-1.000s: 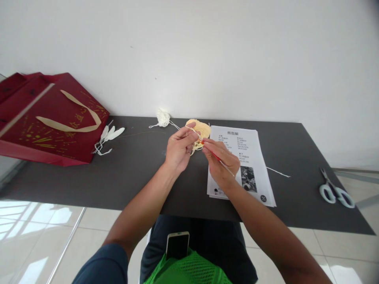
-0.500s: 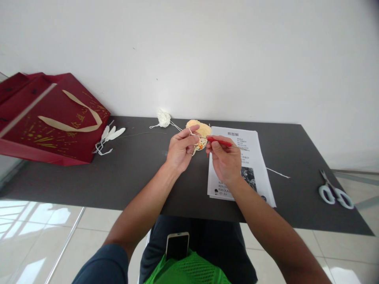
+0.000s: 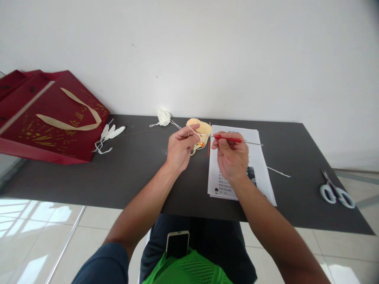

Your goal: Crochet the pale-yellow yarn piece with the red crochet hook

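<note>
My right hand [image 3: 231, 159] is closed around the red handle of a crochet hook [image 3: 231, 138], whose thin metal shaft points left toward my other hand. My left hand [image 3: 181, 148] pinches white yarn [image 3: 194, 131], which loops over the raised index finger and meets the hook's tip. Whatever small stitches the left fingers cover are hidden. Behind the hands lies a pale yellow yarn bundle [image 3: 204, 128] with a small orange piece on it. A ball of white yarn [image 3: 164, 117] rests near the wall, its strand running toward my left hand.
Printed sheets [image 3: 217, 165] lie under my right hand. Scissors [image 3: 336, 190] are at the table's right end. A dark red gift bag [image 3: 53, 138] stands at the left, beside white crocheted pieces [image 3: 110, 133]. A thin red stick [image 3: 208, 149] lies by the paper. A phone [image 3: 177, 244] is at my lap.
My right hand has moved slightly right with the crochet hook, drawing it away from my left hand. The hook now lies more level. My left hand has barely moved.
</note>
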Demonstrator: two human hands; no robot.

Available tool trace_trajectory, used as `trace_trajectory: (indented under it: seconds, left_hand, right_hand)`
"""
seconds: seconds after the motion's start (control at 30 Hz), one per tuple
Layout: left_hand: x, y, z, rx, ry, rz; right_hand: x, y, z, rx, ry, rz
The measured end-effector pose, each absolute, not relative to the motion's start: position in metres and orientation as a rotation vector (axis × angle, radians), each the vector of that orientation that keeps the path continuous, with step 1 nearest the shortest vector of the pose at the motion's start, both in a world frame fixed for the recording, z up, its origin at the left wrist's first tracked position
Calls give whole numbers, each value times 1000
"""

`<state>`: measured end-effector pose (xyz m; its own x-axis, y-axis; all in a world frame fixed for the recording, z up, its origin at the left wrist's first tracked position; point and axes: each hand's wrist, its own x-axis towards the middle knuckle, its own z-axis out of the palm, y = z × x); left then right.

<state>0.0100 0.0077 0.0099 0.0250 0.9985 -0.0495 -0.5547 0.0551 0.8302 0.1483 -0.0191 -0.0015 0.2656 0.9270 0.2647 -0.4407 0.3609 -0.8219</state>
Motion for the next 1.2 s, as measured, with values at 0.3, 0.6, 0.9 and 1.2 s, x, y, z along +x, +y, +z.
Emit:
trace_trajectory:
  seconds: [0.3, 0.6, 0.9, 1.2]
  left_hand:
    - [6, 10, 7, 861, 875, 1401]
    - [-7, 17, 7, 1061, 858, 1264]
    - [-8, 14, 15, 1048, 891, 1161]
    - [-10, 15, 14, 1031, 834, 1112]
  right_hand:
    - [150, -21, -2, -756, -938, 916]
    - [157, -20, 0, -755, -1001, 942]
    - [159, -19, 1, -730, -976, 1023]
    - [161, -17, -1, -707, -970, 1073]
